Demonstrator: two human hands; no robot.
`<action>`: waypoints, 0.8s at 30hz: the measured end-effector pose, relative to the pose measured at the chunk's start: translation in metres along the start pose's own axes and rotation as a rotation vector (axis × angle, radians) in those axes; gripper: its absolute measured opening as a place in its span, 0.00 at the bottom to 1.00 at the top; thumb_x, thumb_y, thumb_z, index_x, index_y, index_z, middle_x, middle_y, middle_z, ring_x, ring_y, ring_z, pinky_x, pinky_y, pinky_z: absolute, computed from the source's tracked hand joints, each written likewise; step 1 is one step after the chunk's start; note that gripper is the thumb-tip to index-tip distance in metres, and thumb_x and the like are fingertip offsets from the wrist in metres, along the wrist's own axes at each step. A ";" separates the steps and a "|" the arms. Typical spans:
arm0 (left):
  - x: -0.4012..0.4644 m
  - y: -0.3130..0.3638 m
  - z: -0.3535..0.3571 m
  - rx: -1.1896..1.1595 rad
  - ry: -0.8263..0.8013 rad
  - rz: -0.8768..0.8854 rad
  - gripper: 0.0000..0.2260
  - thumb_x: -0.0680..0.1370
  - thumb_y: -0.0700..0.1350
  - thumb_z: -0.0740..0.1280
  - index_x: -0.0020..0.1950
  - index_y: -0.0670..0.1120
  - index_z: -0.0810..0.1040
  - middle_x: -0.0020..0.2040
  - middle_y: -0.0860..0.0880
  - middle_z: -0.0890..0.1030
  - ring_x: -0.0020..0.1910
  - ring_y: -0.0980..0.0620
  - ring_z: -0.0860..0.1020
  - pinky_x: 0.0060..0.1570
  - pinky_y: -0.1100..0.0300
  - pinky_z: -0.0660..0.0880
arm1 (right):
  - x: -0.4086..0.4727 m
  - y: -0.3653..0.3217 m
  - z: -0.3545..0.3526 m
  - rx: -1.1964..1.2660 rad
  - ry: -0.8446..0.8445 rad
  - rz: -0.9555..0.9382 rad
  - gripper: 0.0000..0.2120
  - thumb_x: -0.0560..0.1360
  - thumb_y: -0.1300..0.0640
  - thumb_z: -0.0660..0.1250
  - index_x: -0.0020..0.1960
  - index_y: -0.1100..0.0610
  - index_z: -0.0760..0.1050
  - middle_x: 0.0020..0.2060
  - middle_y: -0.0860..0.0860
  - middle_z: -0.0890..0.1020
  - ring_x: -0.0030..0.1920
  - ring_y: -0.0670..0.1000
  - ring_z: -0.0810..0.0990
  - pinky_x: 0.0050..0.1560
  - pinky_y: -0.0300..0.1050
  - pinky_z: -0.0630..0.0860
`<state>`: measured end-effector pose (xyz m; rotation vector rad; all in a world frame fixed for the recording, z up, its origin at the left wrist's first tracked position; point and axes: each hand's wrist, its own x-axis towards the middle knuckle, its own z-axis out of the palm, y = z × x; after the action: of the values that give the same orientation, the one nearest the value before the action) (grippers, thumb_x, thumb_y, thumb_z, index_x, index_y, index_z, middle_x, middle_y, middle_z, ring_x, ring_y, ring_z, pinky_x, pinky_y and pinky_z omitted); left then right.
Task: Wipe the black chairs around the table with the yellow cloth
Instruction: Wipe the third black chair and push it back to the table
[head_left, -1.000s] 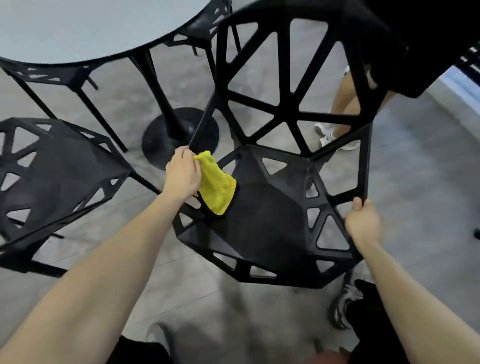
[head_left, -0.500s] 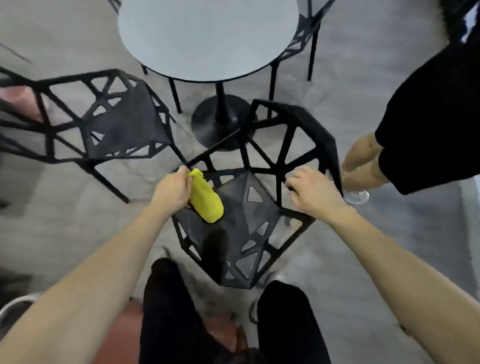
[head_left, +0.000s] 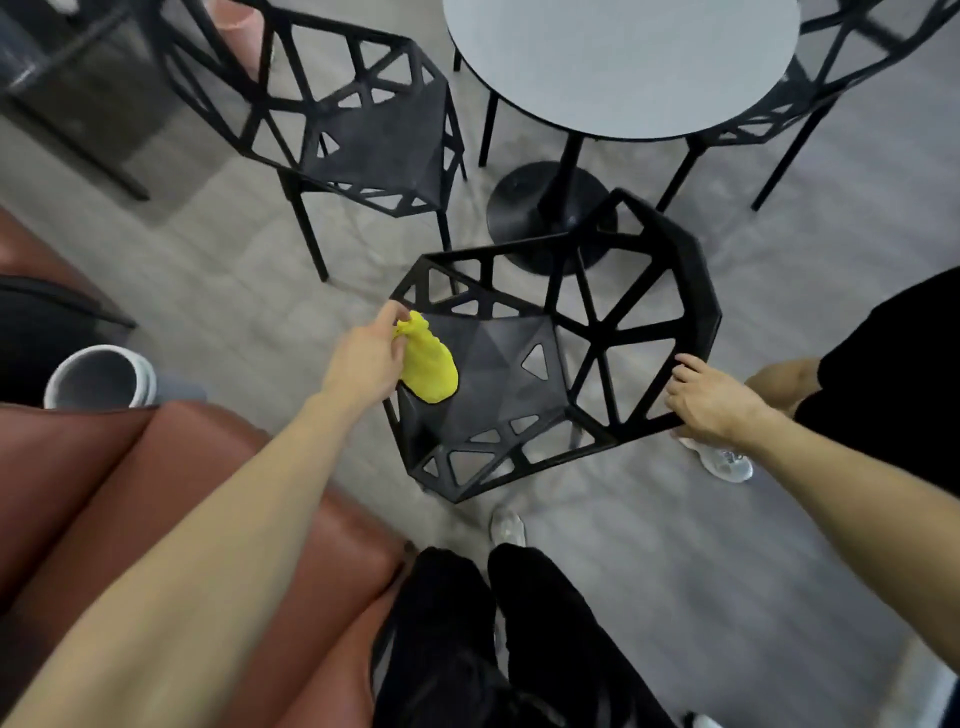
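Bunched at its top end, the yellow cloth (head_left: 428, 361) is pinched in the curled fingers of the left hand (head_left: 370, 358), and the rest of it hangs loose so that its lower end lies against the left part of the seat of the near black chair (head_left: 519, 384). Gathered this way, a thick pad is presented to the seat, which is judged to suit a broad, faceted surface.

The right hand (head_left: 712, 401) is closed over the lower right edge of the chair's open lattice back, fingers wrapped on the frame. This hold is read as a brace: the chair is kept from sliding or turning while the cloth is pushed across it. The chair is set turned away from the round table (head_left: 621, 62), its seat facing the person, which leaves the seat within reach of both arms.

A second black chair (head_left: 384, 135) is seen to the left of the table, and part of a third (head_left: 810, 104) at the upper right; both are well apart from the cloth and neither is touched. Work is judged to be on the near chair only, at the seat stage.

Noted nearby: a brown padded seat (head_left: 156, 493) at lower left, a white-rimmed bin (head_left: 98, 376) beside it, and another person's legs (head_left: 779, 384) at the right edge, just behind the braced chair.
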<state>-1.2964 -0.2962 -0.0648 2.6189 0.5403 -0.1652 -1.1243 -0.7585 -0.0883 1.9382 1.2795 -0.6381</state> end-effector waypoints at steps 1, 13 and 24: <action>-0.011 0.001 0.002 -0.003 0.005 -0.007 0.14 0.85 0.43 0.62 0.71 0.51 0.70 0.48 0.39 0.83 0.48 0.32 0.80 0.45 0.45 0.75 | 0.002 -0.003 0.008 -0.004 0.052 0.015 0.27 0.76 0.32 0.68 0.60 0.53 0.84 0.58 0.50 0.83 0.67 0.57 0.75 0.83 0.60 0.53; -0.143 0.027 0.069 0.031 -0.100 0.037 0.19 0.77 0.34 0.63 0.60 0.55 0.77 0.53 0.48 0.80 0.54 0.40 0.78 0.48 0.44 0.78 | -0.054 -0.169 0.007 0.279 0.178 0.098 0.28 0.75 0.30 0.68 0.53 0.55 0.86 0.52 0.52 0.84 0.61 0.57 0.76 0.76 0.57 0.61; -0.242 0.128 0.149 0.161 0.042 0.076 0.24 0.78 0.60 0.60 0.30 0.47 0.75 0.28 0.49 0.78 0.33 0.44 0.79 0.36 0.54 0.74 | -0.041 -0.070 -0.006 0.716 0.560 0.217 0.30 0.84 0.36 0.51 0.65 0.56 0.81 0.64 0.53 0.81 0.76 0.57 0.70 0.80 0.59 0.61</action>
<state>-1.4709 -0.5530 -0.0949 2.8005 0.4572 -0.1350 -1.2048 -0.7600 -0.0751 2.9583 1.2165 -0.4907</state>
